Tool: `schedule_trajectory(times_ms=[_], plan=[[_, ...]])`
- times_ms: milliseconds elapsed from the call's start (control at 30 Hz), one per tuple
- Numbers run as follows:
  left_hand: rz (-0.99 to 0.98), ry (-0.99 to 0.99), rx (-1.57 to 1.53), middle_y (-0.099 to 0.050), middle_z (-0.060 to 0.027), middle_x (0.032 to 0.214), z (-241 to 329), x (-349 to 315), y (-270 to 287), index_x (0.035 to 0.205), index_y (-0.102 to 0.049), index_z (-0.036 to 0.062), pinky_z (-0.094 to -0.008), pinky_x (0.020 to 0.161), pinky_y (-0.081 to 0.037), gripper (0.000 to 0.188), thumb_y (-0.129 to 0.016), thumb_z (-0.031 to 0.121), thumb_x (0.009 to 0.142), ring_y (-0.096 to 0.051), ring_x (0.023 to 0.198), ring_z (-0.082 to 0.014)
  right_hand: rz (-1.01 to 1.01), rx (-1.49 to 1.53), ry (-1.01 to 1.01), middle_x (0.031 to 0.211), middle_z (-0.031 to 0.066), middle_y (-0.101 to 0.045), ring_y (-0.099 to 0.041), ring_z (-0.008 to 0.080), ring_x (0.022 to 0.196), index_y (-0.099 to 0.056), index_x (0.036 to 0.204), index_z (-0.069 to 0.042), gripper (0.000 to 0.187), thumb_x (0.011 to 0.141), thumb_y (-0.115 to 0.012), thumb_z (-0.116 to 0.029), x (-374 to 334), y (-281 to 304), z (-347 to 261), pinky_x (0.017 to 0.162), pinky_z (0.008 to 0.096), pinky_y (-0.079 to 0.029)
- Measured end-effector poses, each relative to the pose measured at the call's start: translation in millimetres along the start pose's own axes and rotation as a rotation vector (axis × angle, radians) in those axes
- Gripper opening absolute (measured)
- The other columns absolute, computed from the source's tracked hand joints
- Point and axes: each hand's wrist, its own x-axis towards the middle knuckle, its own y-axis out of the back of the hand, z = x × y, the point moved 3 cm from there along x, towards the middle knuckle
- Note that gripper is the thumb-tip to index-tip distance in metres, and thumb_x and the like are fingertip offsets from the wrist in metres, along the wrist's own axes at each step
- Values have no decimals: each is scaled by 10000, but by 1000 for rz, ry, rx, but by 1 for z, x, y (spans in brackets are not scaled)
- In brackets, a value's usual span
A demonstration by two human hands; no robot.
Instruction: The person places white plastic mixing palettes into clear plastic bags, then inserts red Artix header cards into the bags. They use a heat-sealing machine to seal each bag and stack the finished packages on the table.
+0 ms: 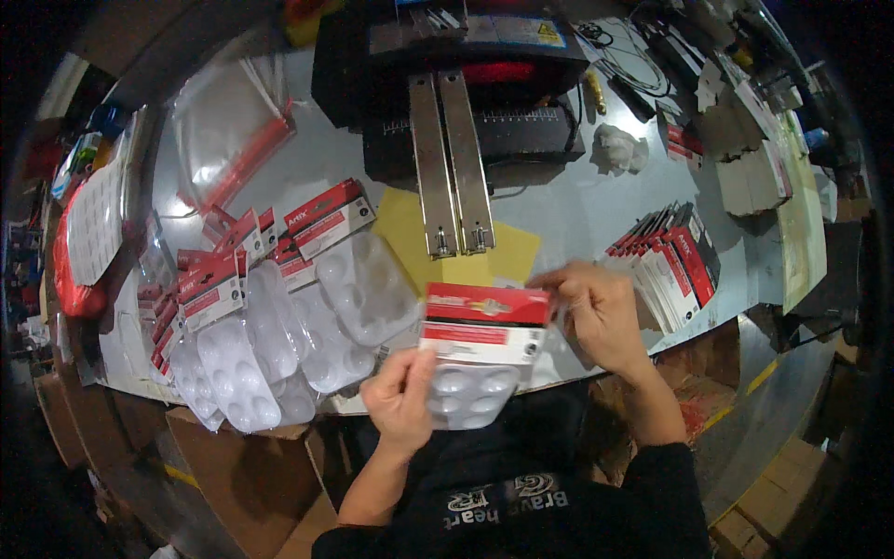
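Observation:
A white plastic paint palette (472, 396) with round wells hangs below a red and white header card (484, 323) in front of me. My left hand (400, 396) is closed on the package's left edge, thumb on the front where card and palette meet. At the card's upper right corner my right hand (596, 307) is closed, its fingertips pinched against the edge and slightly blurred. Beyond the card, two parallel metal bars (453, 168) of a black machine (452, 70) reach toward me over a yellow sheet (517, 250).
Carded palettes (237, 373) lie heaped at the left, overlapping. A fanned stack of header cards (675, 270) is on the right. Clear plastic bags (228, 121) lie at the back left. Crumpled white material (619, 149) and cables (633, 61) are beside the machine.

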Motion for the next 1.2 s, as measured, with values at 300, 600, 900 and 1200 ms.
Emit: schedule_trajectory(times_ms=[300, 600, 900, 1200], plan=[[73, 111, -19, -545, 17, 685, -17, -1, 0, 799, -606, -28, -202, 593, -365, 196, -562, 128, 910, -440, 647, -46, -222, 703, -507, 712, 88, -644, -608, 114, 565, -651, 886, 54, 157, 876, -608, -96, -39, -26, 29, 491, 237, -492], [30, 11, 69, -453, -41, 673, -27, 55, -17, 815, -499, -2, -254, 622, -367, 270, -448, 219, 961, -400, 668, -107, 121, 875, -495, 646, 49, -587, -537, 107, 538, -617, 779, 42, 143, 844, -605, -85, 17, -50, 41, 506, 238, -417], [25, 16, 45, -454, 32, 742, -43, 68, -18, 825, -499, 31, -208, 648, -325, 227, -440, 198, 967, -379, 703, -58, 181, 848, -414, 643, 53, -593, -528, 103, 533, -622, 787, 29, 110, 841, -602, -65, 18, -54, 47, 511, 229, -394], [36, 1, -8, -459, 11, 734, -46, 71, -27, 824, -507, 21, -218, 638, -329, 216, -425, 166, 960, -383, 703, -68, 219, 848, -406, 639, 58, -586, -522, 110, 521, -620, 785, 34, 134, 846, -601, -83, 23, -55, 53, 509, 231, -404]])
